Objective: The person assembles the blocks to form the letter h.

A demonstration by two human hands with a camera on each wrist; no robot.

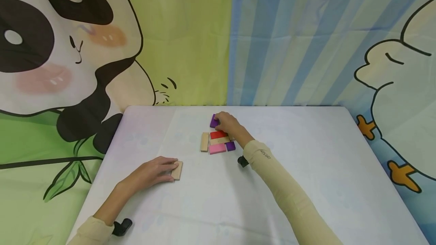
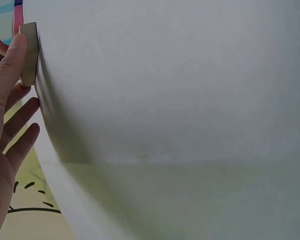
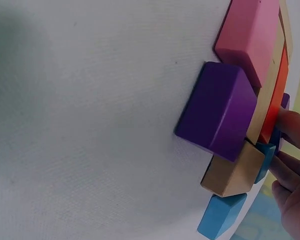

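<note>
On the left of the table, my left hand [image 1: 154, 172] pinches a plain wooden block [image 1: 177, 171] between thumb and fingers; the left wrist view shows the thumb on that wooden block [image 2: 30, 55]. My right hand [image 1: 232, 124] reaches to the far side of the block group, thumb and finger gripping a purple block [image 1: 213, 121]. Just below it lie a red block [image 1: 218, 134], a wooden strip [image 1: 219, 141], a pink block [image 1: 217, 149] and a second purple block [image 1: 230, 146]. A separate wooden block [image 1: 204, 142] lies along their left side.
In the right wrist view, a small wooden block [image 3: 232, 172], a light blue block [image 3: 221, 215] and a darker blue block [image 3: 264, 157] sit beside the group. The white table [image 1: 306, 169] ends at a printed curtain [image 1: 184, 41] behind.
</note>
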